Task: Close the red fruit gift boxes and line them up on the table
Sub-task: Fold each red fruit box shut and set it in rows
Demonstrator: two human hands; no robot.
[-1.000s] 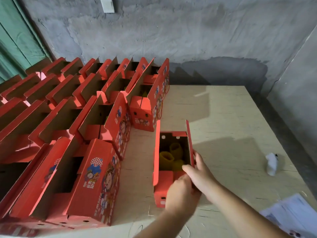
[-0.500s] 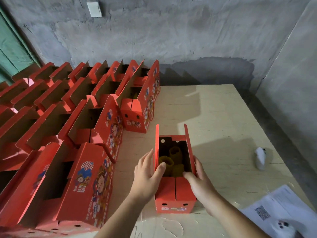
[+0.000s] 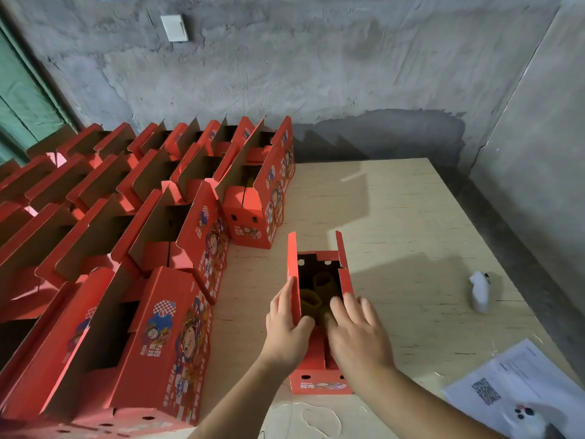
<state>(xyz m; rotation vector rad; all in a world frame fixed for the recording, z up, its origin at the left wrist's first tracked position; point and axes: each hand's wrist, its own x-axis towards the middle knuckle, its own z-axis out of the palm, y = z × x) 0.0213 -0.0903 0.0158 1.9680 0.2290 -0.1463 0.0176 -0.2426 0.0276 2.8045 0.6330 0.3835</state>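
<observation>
On the left, a crowd of red boxes (image 3: 133, 236) fills the table (image 3: 411, 223) in several rows running back to the wall (image 3: 316, 74). Nearly all show brown flaps standing up, so they read as unclosed. The nearest of them (image 3: 158, 343) lies at the front left, its printed side up and its top open.

Just right of that crowd, apart from it, one box (image 3: 319, 312) stands alone near the front edge. Its two long flaps stand upright and the yellow packing inside is visible. The left hand (image 3: 286, 331) grips the left flap, fingers outside and thumb hooked over the edge into the box. The right hand (image 3: 356, 327) lies over the right rim with fingers straight and spread, pressing rather than grasping; what its fingertips touch inside is hidden.

Farther right, a small white object (image 3: 479, 289) sits alone on the bare wood. At the front right corner lies a paper (image 3: 519, 384) with a printed code, and another white object (image 3: 531, 421) rests on it.

As a judgement: the work looks barely begun. No box seen here is plainly shut, the near end flaps of the box in hand seem folded in, and its long flaps are not yet brought together. The many boxes at left remain to be closed and lined up.
</observation>
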